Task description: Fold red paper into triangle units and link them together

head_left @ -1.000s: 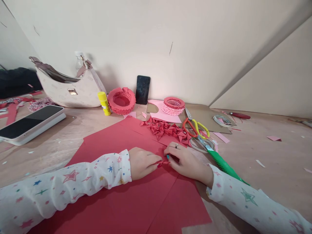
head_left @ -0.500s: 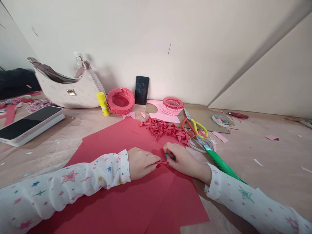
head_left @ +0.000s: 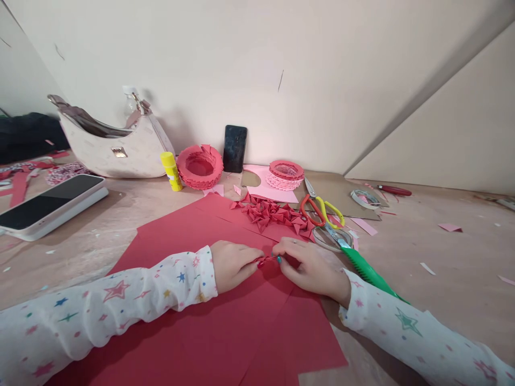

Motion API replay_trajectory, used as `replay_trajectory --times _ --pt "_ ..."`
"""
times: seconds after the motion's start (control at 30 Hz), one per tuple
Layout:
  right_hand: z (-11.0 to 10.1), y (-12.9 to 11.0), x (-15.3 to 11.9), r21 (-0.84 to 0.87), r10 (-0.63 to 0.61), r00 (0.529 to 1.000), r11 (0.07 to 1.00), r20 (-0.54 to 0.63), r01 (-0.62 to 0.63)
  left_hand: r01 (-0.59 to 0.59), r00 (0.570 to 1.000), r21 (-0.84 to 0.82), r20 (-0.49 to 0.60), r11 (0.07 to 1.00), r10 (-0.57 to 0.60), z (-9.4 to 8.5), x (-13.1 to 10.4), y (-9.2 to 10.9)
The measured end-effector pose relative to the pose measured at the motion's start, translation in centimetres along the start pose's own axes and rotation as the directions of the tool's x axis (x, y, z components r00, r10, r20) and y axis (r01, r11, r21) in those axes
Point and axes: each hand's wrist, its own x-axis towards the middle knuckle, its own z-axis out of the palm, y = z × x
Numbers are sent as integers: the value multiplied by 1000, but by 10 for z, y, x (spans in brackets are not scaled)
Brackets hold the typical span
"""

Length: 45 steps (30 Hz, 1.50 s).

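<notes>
Between my two hands is a small folded piece of red paper [head_left: 269, 260], mostly covered by my fingers. My left hand [head_left: 235, 266] pinches its left end between thumb and fingers. At the other end, my right hand [head_left: 308, 266] grips it with thumb and forefinger, the remaining fingers curled. Both hands are low over large red paper sheets [head_left: 193, 332]. Just beyond them lies a pile of small folded red paper pieces [head_left: 269, 212]. Scissors with a green handle [head_left: 368, 271] rest to the right of my right hand.
Behind the pile stand a red folded-paper ring [head_left: 200, 167], a pink-and-red ring [head_left: 285, 175] and a dark phone [head_left: 235, 149] against the wall. A yellow glue stick [head_left: 171, 171], a white handbag [head_left: 116, 145] and another phone [head_left: 54, 206] are left. Red-and-yellow-handled scissors [head_left: 322, 209] and tape [head_left: 364, 199] lie right.
My right hand has turned slightly, and its thumb now presses the folded paper's right end. The small piece has risen a little in view. My left hand stays nearly in place.
</notes>
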Motion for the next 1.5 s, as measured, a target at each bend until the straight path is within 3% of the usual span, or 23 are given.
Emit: replay_trajectory --times 0.2,0.37,0.5,0.87,1.03,1.2,1.33,1.5 --pt "3 4 -2 214 31 994 976 100 -52 -46 998 -49 36 998 48 0 1 0" --pt "8 11 -1 505 80 973 844 216 -182 -73 995 -45 69 996 76 0 1 1" --pt "8 10 1 554 116 957 794 266 -250 -66 994 -40 86 997 69 -1 2 2" --pt "9 7 3 372 187 973 901 133 -224 5 996 -45 91 999 -1 1 3 -1" --pt "11 11 4 261 182 982 952 -52 -162 66 996 -42 60 997 -63 -1 2 -1" --pt "10 10 5 71 231 941 973 -248 -221 110 992 -14 58 994 -109 -1 3 -1" --pt "14 12 1 122 247 941 967 -233 -223 124 990 6 67 992 -124 -1 3 0" --pt "16 11 -4 17 135 969 991 -206 -135 126 991 10 47 992 -126 -1 3 -1"
